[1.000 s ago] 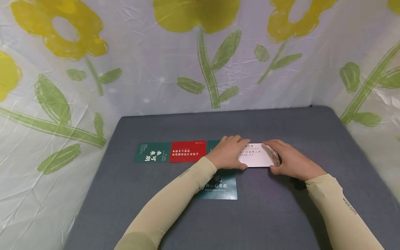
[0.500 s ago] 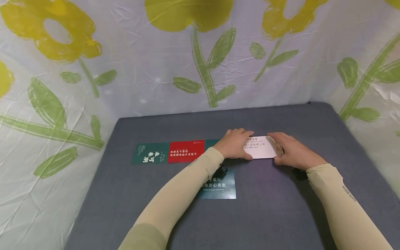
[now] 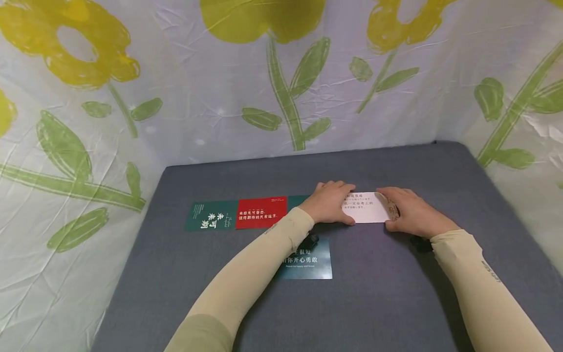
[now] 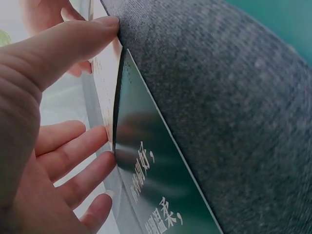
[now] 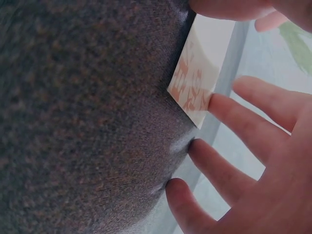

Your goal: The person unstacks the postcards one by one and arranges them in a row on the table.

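Observation:
A white postcard with dark printed lines and a brown pattern at its right end lies between both hands. My left hand holds its left end, thumb on the near edge and fingers at the far edge. My right hand spans its right end in the same way; in the right wrist view several fingertips touch the cloth beside the postcard's patterned corner. Beneath the left hand is a green postcard, mostly hidden in the head view. The left wrist view shows the white one's edge against it.
Left of the hands, a red postcard and another green postcard continue the row. Nearer, a teal postcard lies partly under the left forearm. The grey cloth-covered table ends at a flower-printed curtain.
Both hands have moved the white postcard away from me and slightly right, beside the row. Over the last half second they have hardly moved.

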Demonstrator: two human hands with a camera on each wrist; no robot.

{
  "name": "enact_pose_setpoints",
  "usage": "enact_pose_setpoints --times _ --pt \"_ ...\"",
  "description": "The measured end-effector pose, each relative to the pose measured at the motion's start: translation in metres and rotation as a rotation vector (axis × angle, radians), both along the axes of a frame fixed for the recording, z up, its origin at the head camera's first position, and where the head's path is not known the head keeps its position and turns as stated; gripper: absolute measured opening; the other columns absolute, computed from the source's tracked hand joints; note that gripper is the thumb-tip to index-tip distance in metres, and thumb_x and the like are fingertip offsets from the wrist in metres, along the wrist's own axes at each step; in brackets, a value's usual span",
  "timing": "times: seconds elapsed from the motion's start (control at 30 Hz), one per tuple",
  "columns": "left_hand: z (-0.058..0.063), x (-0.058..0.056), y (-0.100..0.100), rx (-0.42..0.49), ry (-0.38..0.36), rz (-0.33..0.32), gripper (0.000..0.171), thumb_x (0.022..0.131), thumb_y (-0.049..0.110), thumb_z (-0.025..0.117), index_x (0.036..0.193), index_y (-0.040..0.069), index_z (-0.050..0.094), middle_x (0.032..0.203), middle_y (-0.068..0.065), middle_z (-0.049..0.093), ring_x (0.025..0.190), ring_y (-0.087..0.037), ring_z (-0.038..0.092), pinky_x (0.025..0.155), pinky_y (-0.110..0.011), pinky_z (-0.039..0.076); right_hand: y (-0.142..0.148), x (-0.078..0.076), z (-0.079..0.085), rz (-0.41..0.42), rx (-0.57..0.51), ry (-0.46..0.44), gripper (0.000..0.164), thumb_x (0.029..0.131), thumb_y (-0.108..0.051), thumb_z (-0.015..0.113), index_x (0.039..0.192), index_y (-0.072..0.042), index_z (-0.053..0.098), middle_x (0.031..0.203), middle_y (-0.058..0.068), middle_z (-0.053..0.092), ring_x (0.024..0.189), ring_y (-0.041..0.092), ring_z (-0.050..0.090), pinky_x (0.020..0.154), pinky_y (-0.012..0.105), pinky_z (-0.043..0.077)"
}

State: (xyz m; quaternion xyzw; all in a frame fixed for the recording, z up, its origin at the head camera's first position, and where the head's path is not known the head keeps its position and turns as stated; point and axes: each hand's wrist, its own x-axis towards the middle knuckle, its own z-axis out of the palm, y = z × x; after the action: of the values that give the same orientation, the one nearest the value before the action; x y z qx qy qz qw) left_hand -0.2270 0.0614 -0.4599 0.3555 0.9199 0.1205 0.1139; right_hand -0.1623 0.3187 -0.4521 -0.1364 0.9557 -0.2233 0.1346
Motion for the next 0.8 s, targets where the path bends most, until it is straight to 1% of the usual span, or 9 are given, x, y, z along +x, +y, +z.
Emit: enact_pose_setpoints --times 0.13,0.33,0.5,0.7,0.8 --pt "0.001 0.0 -0.002 0.026 -0.013 -0.008 0.095 0.087 0.058 0.084 0.164 0.018 0.046 0.159 -0.001 0.056 0.142 -0.022 0.054 0.115 -0.046 0.04 0.0 0.001 0.002 0.002 0.001 -0.007 0.086 0.089 -0.017 0.08 0.164 -0.004 0.04 0.167 0.027 0.042 0.153 0.053 0.033 0.114 0.074 0.039" --pt "0.001 0.0 -0.004 0.012 -0.006 0.012 0.094 0.087 0.058 0.084 0.164 0.019 0.046 0.16 0.001 0.055 0.144 -0.02 0.053 0.117 -0.046 0.038 -0.002 -0.002 0.001 0.008 0.015 -0.003 0.082 0.089 -0.019 0.078 0.163 -0.008 0.043 0.169 0.023 0.041 0.155 0.052 0.031 0.115 0.074 0.039" --pt "0.0 0.001 -0.003 0.023 -0.005 0.01 0.094 0.087 0.059 0.083 0.163 0.019 0.047 0.16 0.001 0.056 0.144 -0.02 0.053 0.117 -0.045 0.038 -0.001 -0.002 0.002 -0.006 0.017 0.004 0.08 0.089 -0.021 0.079 0.161 -0.008 0.046 0.167 0.023 0.042 0.153 0.052 0.033 0.113 0.073 0.04" --pt "-0.002 0.005 -0.009 0.03 -0.002 0.015 0.095 0.089 0.062 0.08 0.165 0.019 0.044 0.159 -0.001 0.053 0.145 -0.019 0.05 0.119 -0.046 0.037 -0.005 -0.001 0.001 -0.012 0.019 -0.001 0.079 0.091 -0.025 0.08 0.161 -0.008 0.046 0.169 0.023 0.04 0.154 0.053 0.031 0.114 0.076 0.039" --pt "0.003 0.009 -0.017 0.07 0.002 0.01 0.097 0.09 0.064 0.078 0.167 0.019 0.04 0.161 -0.002 0.048 0.148 -0.021 0.046 0.123 -0.048 0.034 -0.006 0.002 0.001 -0.021 0.039 0.017 0.078 0.093 -0.03 0.079 0.161 -0.008 0.047 0.172 0.023 0.036 0.155 0.055 0.03 0.114 0.08 0.036"
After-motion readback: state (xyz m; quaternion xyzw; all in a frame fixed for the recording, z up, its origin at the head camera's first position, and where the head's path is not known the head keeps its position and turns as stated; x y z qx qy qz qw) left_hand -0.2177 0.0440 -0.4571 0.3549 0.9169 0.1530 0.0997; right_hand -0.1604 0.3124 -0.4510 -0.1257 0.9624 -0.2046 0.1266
